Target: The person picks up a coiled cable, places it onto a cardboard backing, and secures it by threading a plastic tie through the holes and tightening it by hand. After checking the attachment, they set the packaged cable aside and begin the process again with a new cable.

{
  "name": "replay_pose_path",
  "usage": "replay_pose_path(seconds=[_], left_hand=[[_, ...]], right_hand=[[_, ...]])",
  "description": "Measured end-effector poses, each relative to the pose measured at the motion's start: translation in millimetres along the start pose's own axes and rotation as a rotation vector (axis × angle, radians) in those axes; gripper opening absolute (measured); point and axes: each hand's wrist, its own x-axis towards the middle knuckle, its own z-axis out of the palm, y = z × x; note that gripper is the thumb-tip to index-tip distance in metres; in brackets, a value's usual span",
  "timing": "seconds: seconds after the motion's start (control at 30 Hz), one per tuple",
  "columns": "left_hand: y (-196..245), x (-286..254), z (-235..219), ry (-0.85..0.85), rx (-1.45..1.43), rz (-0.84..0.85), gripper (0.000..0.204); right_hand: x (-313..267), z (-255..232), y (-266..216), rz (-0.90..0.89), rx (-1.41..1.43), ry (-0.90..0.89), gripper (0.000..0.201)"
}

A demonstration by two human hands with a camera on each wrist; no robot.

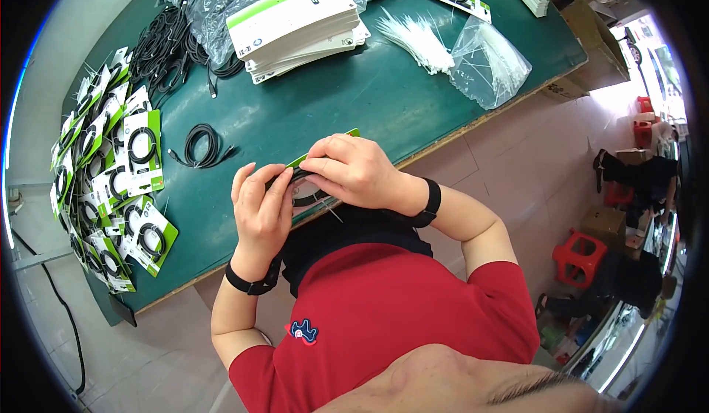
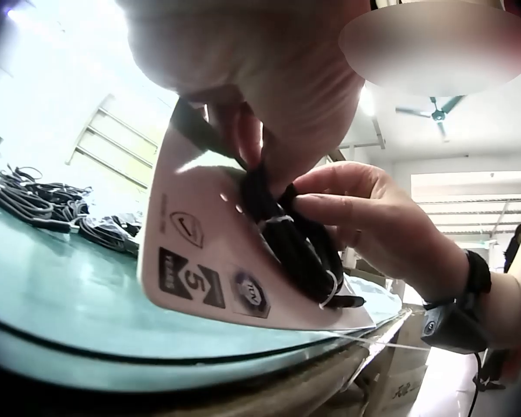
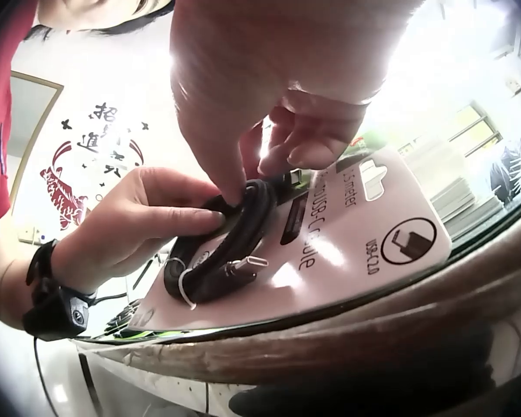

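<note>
At the table's front edge, my left hand (image 1: 262,202) and right hand (image 1: 358,169) meet over a white-and-green printed card (image 2: 178,208). A coiled black USB cable (image 3: 252,217) lies against the card's face. Thin white ties circle the coil, and one tie's tail sticks out past the card in the left wrist view. In the right wrist view, the left thumb presses along the coil, with a metal plug (image 3: 243,268) below it. Fingers of the right hand pinch at the coil's upper part. My fingers hide part of the cable.
Packed cable cards (image 1: 144,147) are heaped at the table's left, beside one loose coil (image 1: 199,147). Farther back are tangled black cables (image 1: 159,51), a stack of blank-backed cards (image 1: 295,32), loose white ties (image 1: 417,40) and a bag of ties (image 1: 491,66). A red stool (image 1: 580,258) stands right.
</note>
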Motion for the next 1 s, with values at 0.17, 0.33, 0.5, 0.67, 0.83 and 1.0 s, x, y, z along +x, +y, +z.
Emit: replay_pose_path(seconds=[0.17,0.33,0.5,0.67,0.83,1.0], left_hand=[[-1,-10,7,0.046,-0.023,-0.046,0.032],[1,-18,7,0.067,-0.051,-0.053,0.033],[3,-20,7,0.076,-0.089,-0.058,0.033],[4,-16,3,0.075,-0.115,-0.061,0.032],[4,-14,2,0.081,-0.094,-0.039,0.033],[6,-17,4,0.104,-0.072,-0.029,0.033]], right_hand=[[3,-14,5,0.000,0.067,-0.034,0.021],[11,-92,64,0.056,-0.418,-0.142,0.021],[2,-140,121,0.134,-0.842,-0.390,0.018],[-3,-145,142,0.171,-0.891,-0.524,0.010],[-2,-142,146,0.192,-0.721,-0.405,0.005],[4,-143,134,0.165,-0.594,-0.283,0.006]])
